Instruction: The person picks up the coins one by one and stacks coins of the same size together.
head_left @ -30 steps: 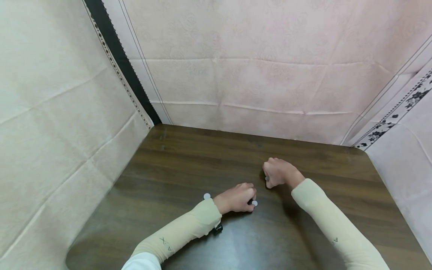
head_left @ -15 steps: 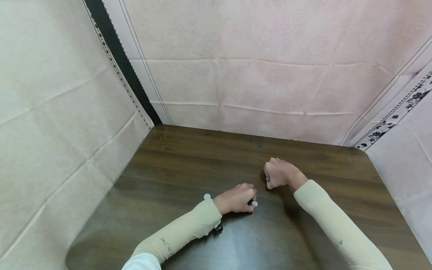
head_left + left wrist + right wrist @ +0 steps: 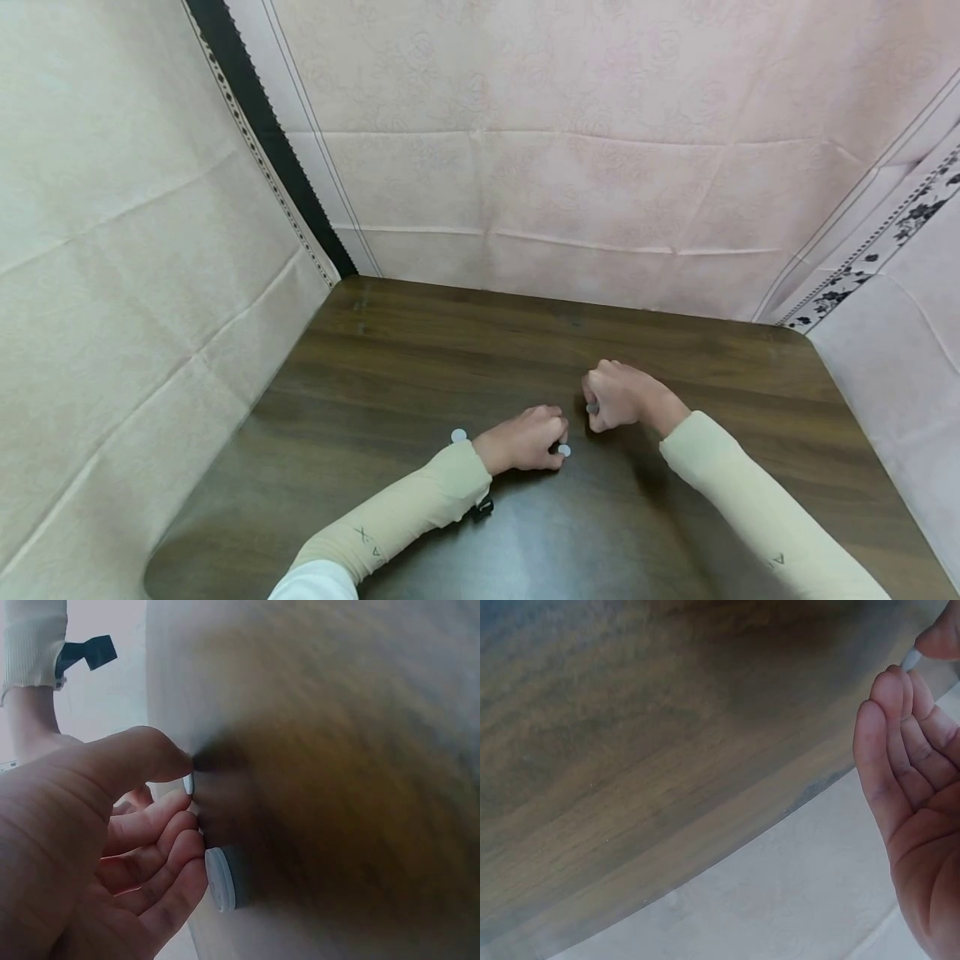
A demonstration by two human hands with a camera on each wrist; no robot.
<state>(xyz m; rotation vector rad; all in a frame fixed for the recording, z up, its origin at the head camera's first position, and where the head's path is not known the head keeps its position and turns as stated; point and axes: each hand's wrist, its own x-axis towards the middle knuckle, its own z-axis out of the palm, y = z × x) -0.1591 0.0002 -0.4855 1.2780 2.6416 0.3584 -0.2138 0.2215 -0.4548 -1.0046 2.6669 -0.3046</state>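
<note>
My left hand (image 3: 528, 439) is low over the brown table, its thumb and forefinger pinching a small round white disc (image 3: 564, 451), which shows edge-on in the left wrist view. A second white disc (image 3: 458, 435), a flat plastic piece with a stepped rim, lies beyond the left wrist; close up, this disc (image 3: 220, 879) is right by the little finger. To the right and slightly farther away, my right hand (image 3: 621, 395) pinches a third pale disc (image 3: 592, 408) between thumb and forefinger. Most of that disc (image 3: 910, 659) is hidden by the fingertips.
The dark wood table (image 3: 420, 358) has rounded corners and ends at a pale cloth wall (image 3: 525, 183) at the back. More cloth hangs on the left (image 3: 135, 317) and right. A small black device (image 3: 484, 506) is under the left cuff.
My right hand has moved slightly toward me, still pinching its disc. The left hand and the disc beyond its wrist stay almost where they were.
</note>
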